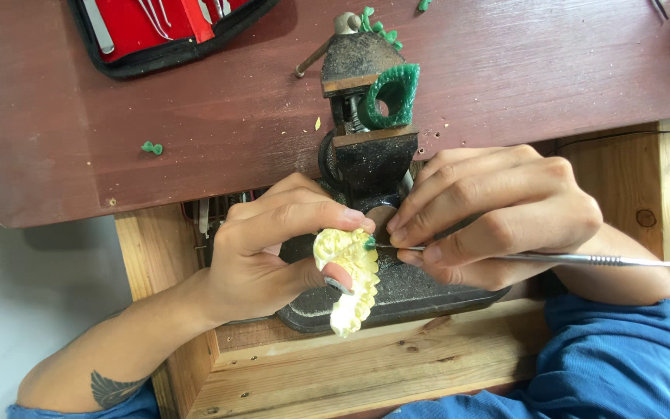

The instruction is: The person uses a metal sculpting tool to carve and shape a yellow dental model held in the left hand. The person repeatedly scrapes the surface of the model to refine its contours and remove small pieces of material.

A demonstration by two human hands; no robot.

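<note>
The left hand (265, 248) pinches a pale yellow, ruffled wax piece (348, 278) between thumb and forefinger, fingers closed on its upper end. The piece sits just in front of the dark bench vise (366, 147), over the vise's base, and its long axis runs nearly straight up and down in the view, the free scalloped end pointing toward the person. The right hand (498, 217) is closed in a pen-like grip on a thin metal carving tool (583, 260), which lies almost level, handle trailing off to the right and tip pointing left. The tip meets the wax piece at its upper edge beside a small green speck (the contact itself is too small to make out clearly). The vise jaws clamp a green wax ring (391, 95). A red tool case (164, 27) is cut off at the top edge. Both forearms run out of the picture below.
</note>
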